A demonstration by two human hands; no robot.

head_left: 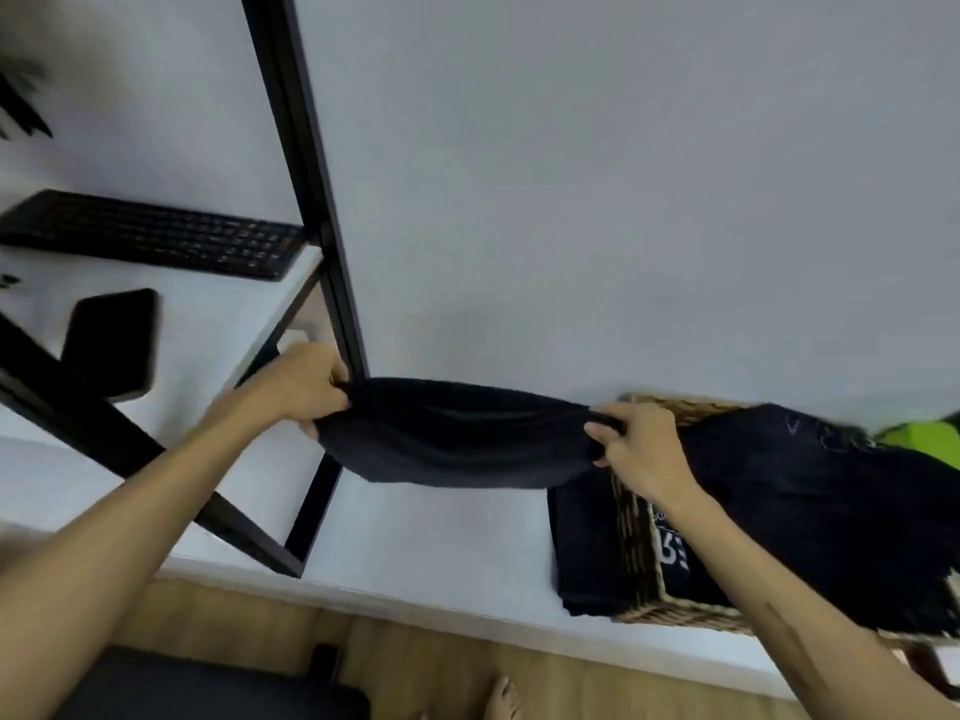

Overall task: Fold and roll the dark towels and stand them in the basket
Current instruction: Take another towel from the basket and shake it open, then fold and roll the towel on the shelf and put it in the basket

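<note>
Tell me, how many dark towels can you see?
3 that I can tell: one towel stretched between both hands, one draped over the basket, one beside it. Others may be hidden inside.

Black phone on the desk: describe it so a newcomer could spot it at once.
Start at the white desk on the left, under the black metal shelf frame. Nearer the camera than the long black keyboard lies the flat black rectangular phone, flat on the desktop. Its smooth keyless face, rounded corners and stubbier shape set it apart from the keyboard.
</note>
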